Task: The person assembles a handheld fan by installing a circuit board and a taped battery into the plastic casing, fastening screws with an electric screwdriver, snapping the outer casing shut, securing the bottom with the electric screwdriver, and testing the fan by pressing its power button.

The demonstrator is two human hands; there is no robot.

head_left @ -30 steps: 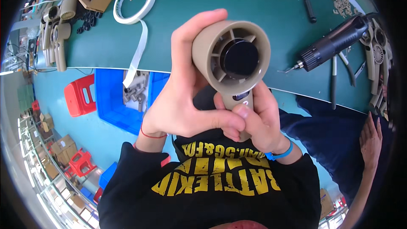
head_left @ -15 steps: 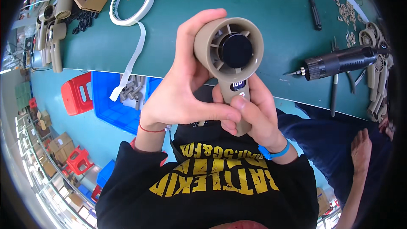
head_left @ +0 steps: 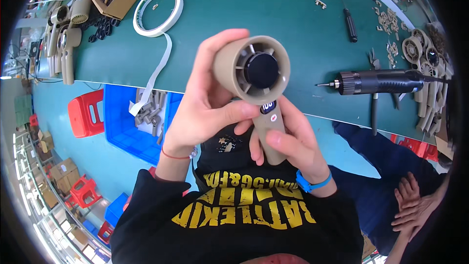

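Observation:
Above the table's front edge I hold a beige handheld fan (head_left: 261, 71), its round black hub and spoked opening facing up. My left hand (head_left: 195, 110) is wrapped round the fan's barrel from the left, with its thumb by the small lit display (head_left: 267, 106) at the neck. Lower down, my right hand (head_left: 298, 142) grips the handle, its thumb on the front below a button with a small reddish mark. The fingers behind the fan are partly hidden.
A tape roll (head_left: 178, 12) trails a loose strip over the edge above a blue crate (head_left: 110, 117) of grey parts. On the right lie a black electric screwdriver (head_left: 381, 82), pliers (head_left: 374, 112) and a screwdriver (head_left: 350, 27). Another person's hands (head_left: 415, 205) rest at lower right.
The fan has moved slightly left and down with both hands. My left thumb has shifted up to the display, and my right thumb has slid down off the button. The other person's hands have come together.

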